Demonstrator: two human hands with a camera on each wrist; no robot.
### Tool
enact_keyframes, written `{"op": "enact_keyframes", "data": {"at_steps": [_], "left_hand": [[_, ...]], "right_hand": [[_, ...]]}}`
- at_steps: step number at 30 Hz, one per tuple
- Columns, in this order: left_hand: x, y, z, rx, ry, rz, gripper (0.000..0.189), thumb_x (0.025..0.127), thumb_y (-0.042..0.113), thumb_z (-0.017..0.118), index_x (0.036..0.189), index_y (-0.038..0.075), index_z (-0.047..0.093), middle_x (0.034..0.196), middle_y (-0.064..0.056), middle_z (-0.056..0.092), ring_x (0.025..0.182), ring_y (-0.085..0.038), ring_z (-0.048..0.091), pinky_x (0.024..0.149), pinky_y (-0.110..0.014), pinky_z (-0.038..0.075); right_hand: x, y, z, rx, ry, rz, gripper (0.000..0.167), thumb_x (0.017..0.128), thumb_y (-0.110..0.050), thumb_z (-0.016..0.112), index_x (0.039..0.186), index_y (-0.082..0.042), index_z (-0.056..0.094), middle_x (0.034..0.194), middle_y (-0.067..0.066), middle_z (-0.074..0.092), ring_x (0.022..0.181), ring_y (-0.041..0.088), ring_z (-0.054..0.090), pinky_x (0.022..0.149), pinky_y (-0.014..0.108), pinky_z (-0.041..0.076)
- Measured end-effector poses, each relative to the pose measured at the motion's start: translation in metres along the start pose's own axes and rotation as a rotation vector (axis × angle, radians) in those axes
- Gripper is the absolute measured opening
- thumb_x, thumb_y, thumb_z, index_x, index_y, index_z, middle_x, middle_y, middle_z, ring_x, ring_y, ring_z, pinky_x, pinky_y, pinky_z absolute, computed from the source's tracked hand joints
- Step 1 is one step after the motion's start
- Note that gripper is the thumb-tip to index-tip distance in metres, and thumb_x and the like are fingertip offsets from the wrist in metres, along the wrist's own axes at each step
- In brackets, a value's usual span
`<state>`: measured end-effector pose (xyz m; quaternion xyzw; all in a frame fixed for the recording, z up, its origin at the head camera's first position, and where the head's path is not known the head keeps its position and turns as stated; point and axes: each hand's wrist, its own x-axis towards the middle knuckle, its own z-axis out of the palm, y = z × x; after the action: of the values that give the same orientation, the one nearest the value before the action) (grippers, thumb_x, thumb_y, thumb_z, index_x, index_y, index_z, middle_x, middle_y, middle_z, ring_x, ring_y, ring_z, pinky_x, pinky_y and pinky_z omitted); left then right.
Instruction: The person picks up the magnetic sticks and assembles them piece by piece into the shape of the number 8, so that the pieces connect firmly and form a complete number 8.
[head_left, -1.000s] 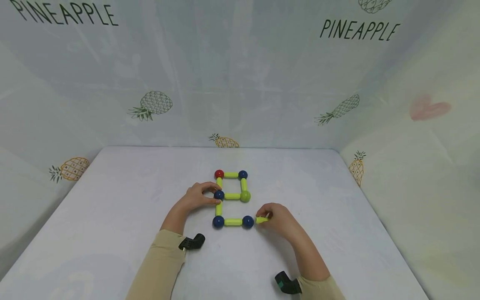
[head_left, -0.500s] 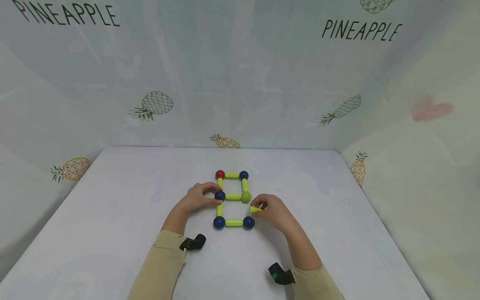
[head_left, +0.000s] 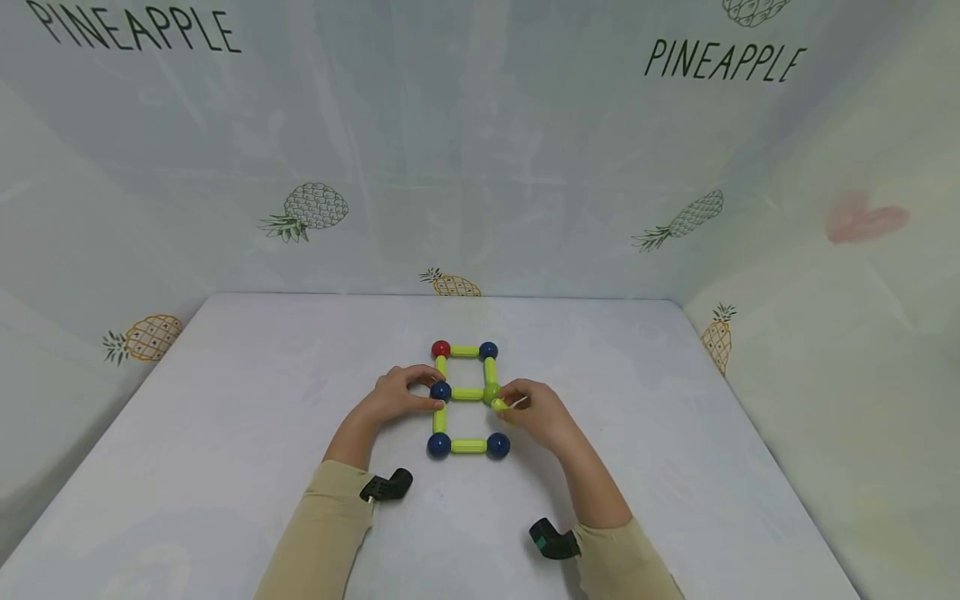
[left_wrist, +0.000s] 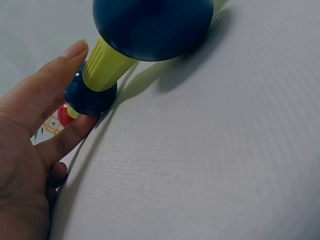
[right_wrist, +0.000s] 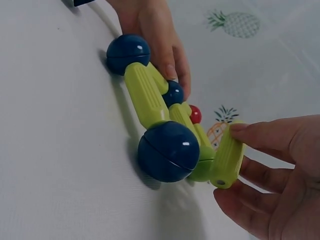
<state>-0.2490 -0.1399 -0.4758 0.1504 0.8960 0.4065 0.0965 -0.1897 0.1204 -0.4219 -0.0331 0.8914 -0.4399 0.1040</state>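
A flat frame of yellow-green rods and coloured balls lies on the white table. My left hand (head_left: 396,392) holds the middle-left blue ball (head_left: 440,391) between thumb and fingers; the left wrist view shows the thumb (left_wrist: 60,62) beside that ball (left_wrist: 90,95). My right hand (head_left: 542,412) pinches a loose yellow-green magnetic rod (right_wrist: 228,156) with a grey spot on its end. In the head view this rod (head_left: 499,405) overlaps the edge of the green ball (head_left: 491,390). Below it, the lower-right blue ball (head_left: 498,445) ends the bottom rod (head_left: 468,446).
A red ball (head_left: 441,349) and a blue ball (head_left: 488,350) form the frame's far corners. The lower-left blue ball (head_left: 438,445) sits nearest my left sleeve (head_left: 318,525). Pineapple-printed cloth (head_left: 450,167) rises behind the white table (head_left: 637,350).
My right hand has moved away from the lower-right blue ball, up and leftward with the rod, to the green ball. My left hand stays on its blue ball.
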Motion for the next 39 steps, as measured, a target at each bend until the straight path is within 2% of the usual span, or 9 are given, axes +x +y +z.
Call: {"op": "enact_keyframes", "data": {"at_steps": [9, 23, 39], "left_hand": [[0.0, 0.001, 0.0, 0.005, 0.003, -0.011, 0.042, 0.078, 0.034, 0.083, 0.115, 0.023, 0.068, 0.104, 0.006, 0.064, 0.112, -0.024, 0.051, 0.103, -0.057, 0.032], [0.001, 0.0, 0.0, -0.009, 0.001, -0.003, 0.041, 0.078, 0.034, 0.083, 0.115, 0.024, 0.068, 0.104, 0.006, 0.064, 0.11, -0.024, 0.05, 0.101, -0.056, 0.033], [0.003, -0.003, 0.001, -0.002, 0.0, -0.003, 0.042, 0.077, 0.033, 0.084, 0.115, 0.024, 0.068, 0.104, 0.006, 0.064, 0.111, -0.024, 0.049, 0.102, -0.057, 0.031]], "right_hand": [[0.006, 0.003, 0.005, 0.083, 0.045, 0.017, 0.024, 0.088, -0.008, 0.072, 0.112, -0.005, 0.069, 0.097, 0.005, 0.065, 0.084, 0.018, 0.062, 0.065, 0.03, 0.056], [0.016, 0.01, 0.016, 0.187, 0.123, 0.056, 0.027, 0.082, -0.007, 0.078, 0.106, -0.001, 0.067, 0.09, 0.009, 0.059, 0.075, 0.019, 0.061, 0.059, 0.029, 0.057], [0.02, 0.017, 0.025, 0.194, 0.144, 0.097, 0.028, 0.08, -0.008, 0.08, 0.103, -0.003, 0.064, 0.09, 0.009, 0.058, 0.068, 0.018, 0.061, 0.057, 0.029, 0.056]]}}
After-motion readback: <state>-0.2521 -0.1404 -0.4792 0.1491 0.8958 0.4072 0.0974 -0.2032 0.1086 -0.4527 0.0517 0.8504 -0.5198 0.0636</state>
